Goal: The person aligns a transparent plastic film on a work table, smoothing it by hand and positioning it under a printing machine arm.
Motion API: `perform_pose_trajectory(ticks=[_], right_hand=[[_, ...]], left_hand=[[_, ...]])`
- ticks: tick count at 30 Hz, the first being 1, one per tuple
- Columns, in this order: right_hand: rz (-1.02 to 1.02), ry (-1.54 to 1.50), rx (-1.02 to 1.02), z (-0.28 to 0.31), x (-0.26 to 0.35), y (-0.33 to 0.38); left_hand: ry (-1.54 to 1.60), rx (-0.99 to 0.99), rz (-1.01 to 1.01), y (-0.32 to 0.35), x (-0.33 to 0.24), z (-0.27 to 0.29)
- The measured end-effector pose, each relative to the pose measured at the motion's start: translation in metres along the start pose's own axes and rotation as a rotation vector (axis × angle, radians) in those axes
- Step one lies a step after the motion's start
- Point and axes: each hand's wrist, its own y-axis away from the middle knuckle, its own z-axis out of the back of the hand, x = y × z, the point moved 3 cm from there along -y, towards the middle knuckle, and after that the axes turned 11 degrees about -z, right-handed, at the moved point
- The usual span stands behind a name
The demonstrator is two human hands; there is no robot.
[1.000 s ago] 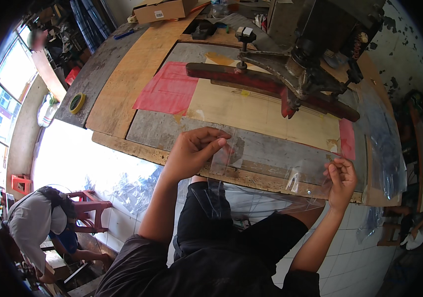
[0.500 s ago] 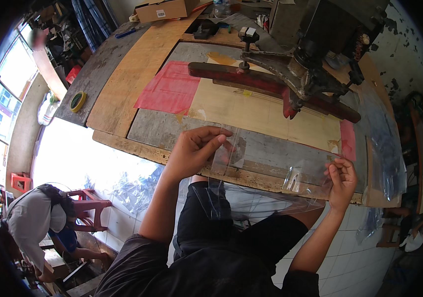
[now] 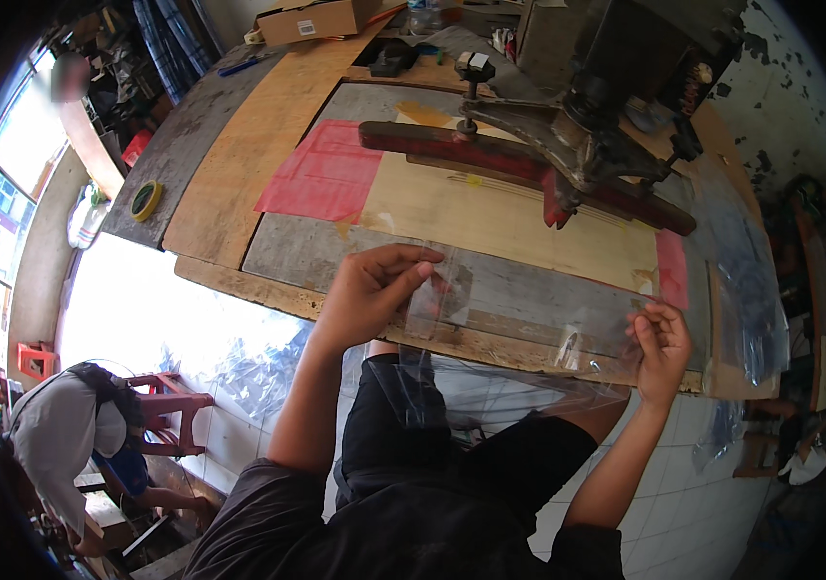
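Between the two hands, lower centre of the frame: a clear, thin, glossy plastic sheet (image 3: 572, 350), slack, its lower part drooping over the table's front edge and the lap.
Sheet's long axis: left to right, dipping slightly toward its right end.
Left hand (image 3: 366, 295): thumb and forefinger clamped on the sheet's upper left end.
Right hand (image 3: 662, 350): thumb and bent fingertips clamped on its right end.
Worktable: a flat grey plate (image 3: 287, 249) behind the sheet, bearing a pale yellow rectangular sheet (image 3: 509, 217) with pinkish-red pieces (image 3: 321, 174) at both ends.
Press: a dark metal machine with a long dull-red bar (image 3: 451, 148), upper right of centre, above the yellow sheet.
Table's left side: a yellow tape roll (image 3: 146, 201).
Room: white tiled floor (image 3: 640, 478); lower left, a stooping person in a pale shirt (image 3: 60, 435) beside a dark red plastic stool (image 3: 171, 411).
Since half a second ago: the whole view has slid slightly left; both hands keep the same grip.
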Motion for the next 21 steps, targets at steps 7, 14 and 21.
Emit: perform_pose_trajectory(ticks=[7, 14, 21], right_hand=[[0.003, 0.024, 0.067, 0.002, 0.013, -0.003], [-0.002, 0.034, 0.109, -0.007, 0.056, 0.001], [0.039, 0.063, 0.093, -0.007, 0.076, 0.009]], left_hand=[[0.014, -0.031, -0.005, -0.001, 0.004, -0.004], [0.053, -0.103, -0.073, 0.000, 0.010, 0.004], [0.044, -0.120, -0.075, 0.000, 0.008, 0.003]])
